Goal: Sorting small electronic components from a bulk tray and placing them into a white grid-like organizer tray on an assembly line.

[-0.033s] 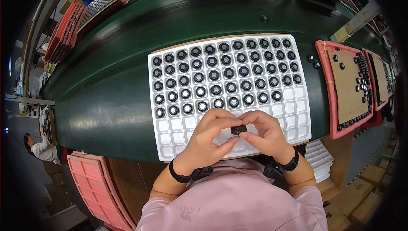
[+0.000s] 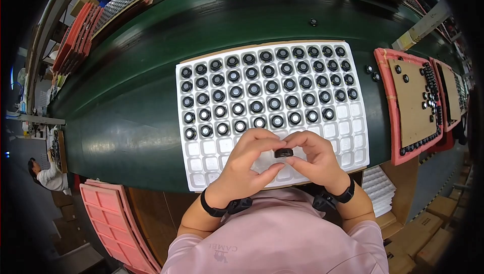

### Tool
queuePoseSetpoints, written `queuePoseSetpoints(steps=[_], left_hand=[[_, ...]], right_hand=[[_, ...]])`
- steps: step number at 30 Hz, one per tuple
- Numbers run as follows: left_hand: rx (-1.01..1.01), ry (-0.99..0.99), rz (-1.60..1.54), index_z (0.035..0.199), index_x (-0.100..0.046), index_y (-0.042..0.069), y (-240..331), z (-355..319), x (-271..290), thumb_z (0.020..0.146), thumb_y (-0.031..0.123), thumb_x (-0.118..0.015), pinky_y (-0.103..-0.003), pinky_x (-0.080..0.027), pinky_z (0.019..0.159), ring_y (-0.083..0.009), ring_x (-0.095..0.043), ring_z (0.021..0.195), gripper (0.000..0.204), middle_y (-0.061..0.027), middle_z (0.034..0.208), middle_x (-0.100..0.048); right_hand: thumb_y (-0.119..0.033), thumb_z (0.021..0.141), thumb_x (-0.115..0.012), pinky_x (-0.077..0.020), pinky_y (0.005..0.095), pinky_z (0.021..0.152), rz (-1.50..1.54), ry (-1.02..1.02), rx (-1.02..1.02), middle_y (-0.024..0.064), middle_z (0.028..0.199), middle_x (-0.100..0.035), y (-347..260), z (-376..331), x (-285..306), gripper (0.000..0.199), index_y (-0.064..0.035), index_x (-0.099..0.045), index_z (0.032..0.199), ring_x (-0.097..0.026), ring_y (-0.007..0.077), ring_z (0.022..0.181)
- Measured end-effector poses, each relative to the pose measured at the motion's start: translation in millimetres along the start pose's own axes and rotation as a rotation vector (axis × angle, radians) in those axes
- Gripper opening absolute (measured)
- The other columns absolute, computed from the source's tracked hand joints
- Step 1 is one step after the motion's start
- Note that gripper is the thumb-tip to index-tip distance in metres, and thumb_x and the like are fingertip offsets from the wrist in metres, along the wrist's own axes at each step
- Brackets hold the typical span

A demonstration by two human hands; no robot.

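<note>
Black round piece (image 2: 284, 153) between left hand (image 2: 248, 162) and right hand (image 2: 316, 161) fingertips

pink trays (image 2: 108, 218) stand at the lower left by the green table (image 2: 116, 143), near a co-worker (image 2: 52, 179) in white. red trays (image 2: 75, 37) are stacked upper left, a post (image 2: 422, 25) slants upper right, and boxes (image 2: 421, 228) lie lower right.

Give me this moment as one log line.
right hand: holding black part | left hand: fingertips at it | white tray: below hands, partly filled
</note>
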State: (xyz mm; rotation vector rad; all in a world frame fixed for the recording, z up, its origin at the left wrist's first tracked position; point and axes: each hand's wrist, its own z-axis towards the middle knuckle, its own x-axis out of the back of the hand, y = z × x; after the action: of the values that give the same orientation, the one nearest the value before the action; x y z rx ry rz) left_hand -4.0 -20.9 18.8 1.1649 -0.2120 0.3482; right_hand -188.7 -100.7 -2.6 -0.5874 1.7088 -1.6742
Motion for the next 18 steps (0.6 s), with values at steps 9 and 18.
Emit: queuePoseSetpoints(steps=[9,18], left_hand=[[0.299,-0.040,-0.259,0.120,-0.056,0.000,1.1,-7.9,-1.3,0.094,0.016,-0.061,-0.033,-0.046,0.092,-0.0181,-0.059,0.101,0.031,-0.0104,0.108,-0.062],[0.270,-0.029,-0.232,0.119,-0.056,-0.002,0.4,-2.2,-6.7,0.094,0.010,-0.060,-0.032,-0.049,0.087,-0.0193,-0.062,0.094,0.028,-0.0110,0.104,-0.064]], right_hand=[[0.007,0.072,-0.071,-0.0462,0.0315,0.076,-0.462,0.005,0.356,0.0088,0.096,-0.062,-11.8,8.8,-5.0,0.034,-0.0041,-0.064,0.103,-0.058,0.0212,0.086],[0.004,0.065,-0.075,-0.0461,0.0330,0.063,-0.729,0.060,0.499,0.0068,0.090,-0.062,-13.7,11.5,-6.7,0.036,-0.0052,-0.068,0.100,-0.058,0.0235,0.080]])
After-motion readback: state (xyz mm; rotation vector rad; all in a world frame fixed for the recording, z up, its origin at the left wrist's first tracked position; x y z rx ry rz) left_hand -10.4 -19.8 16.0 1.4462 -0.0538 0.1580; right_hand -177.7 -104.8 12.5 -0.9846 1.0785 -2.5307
